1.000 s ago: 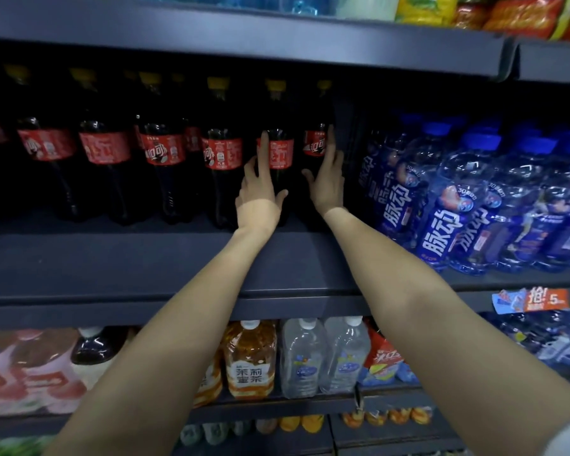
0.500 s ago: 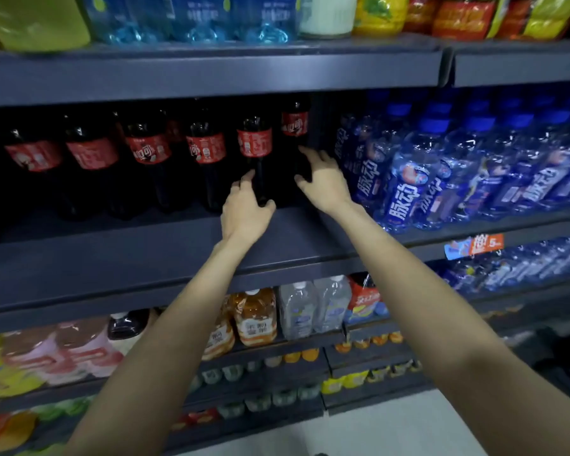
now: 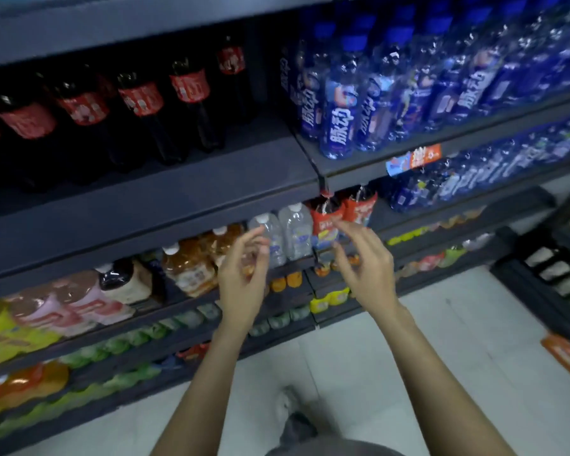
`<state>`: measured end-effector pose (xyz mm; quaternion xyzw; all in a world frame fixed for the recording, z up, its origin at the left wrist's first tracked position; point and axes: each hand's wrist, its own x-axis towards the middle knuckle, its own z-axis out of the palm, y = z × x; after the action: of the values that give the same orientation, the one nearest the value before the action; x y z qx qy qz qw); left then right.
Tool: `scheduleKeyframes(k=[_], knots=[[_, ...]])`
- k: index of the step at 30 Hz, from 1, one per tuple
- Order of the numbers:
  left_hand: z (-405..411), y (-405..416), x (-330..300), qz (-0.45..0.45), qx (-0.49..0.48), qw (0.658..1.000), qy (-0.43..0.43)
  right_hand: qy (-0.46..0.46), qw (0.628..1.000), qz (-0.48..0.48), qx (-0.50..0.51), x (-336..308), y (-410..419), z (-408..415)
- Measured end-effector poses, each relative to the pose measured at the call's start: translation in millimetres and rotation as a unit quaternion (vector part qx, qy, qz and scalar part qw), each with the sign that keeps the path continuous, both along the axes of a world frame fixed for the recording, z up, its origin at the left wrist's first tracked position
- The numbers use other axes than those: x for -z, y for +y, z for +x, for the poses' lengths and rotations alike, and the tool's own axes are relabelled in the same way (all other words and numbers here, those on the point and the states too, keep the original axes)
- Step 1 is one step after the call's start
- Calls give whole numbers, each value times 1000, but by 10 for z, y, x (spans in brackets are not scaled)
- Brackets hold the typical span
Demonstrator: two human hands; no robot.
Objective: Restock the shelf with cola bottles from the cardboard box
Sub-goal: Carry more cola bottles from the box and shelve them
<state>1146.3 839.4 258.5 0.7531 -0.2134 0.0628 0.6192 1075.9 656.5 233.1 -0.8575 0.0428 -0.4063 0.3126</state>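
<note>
Shelf [image 3: 152, 195]: dark unit spanning the upper and left frame, several tiers. Floor [image 3: 425, 373]: pale, lower right. Cola bottles [image 3: 191, 103]: at least six with red labels, upright in a row on the upper-left tier, set back from its front edge. Blue bottles [image 3: 338, 126]: many, upper right; exact count cannot be told. Left hand [image 3: 242, 283] and right hand [image 3: 367, 263]: two, centre frame, below the cola tier, fingers loosely curled, holding nothing, touching no bottle.
</note>
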Motion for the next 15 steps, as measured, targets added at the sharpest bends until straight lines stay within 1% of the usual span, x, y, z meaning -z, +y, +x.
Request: scheduleKeyframes(k=[2,3,4,6,7,9,12,13,15], knots=[[-389,-76,312,22,18,997,74,66,998,19,7,252,-156,-561],[-573,-131,474,49,32,991,118,102,994,33,16,373,-239,-869],[-746,-190,654,95,51,981,160,139,989,43,28,484,-318,-1186],[-1131,-343,1002,198,95,945,241,220,971,68,61,703,-487,-1880],[-1336,-442,1158,226,112,928,274,259,958,90,82,795,-576,-2233],[-1758,-658,1443,267,131,905,305,326,927,140,124,985,-778,-2930],[-2270,-955,1741,338,163,870,319,410,866,229,170,1160,-1023,-3811],[-2489,-1129,1829,364,189,854,321,427,841,264,201,1201,-1126,-4173],[-2898,-1506,1972,414,242,818,319,426,800,330,263,1271,-1285,-4840]])
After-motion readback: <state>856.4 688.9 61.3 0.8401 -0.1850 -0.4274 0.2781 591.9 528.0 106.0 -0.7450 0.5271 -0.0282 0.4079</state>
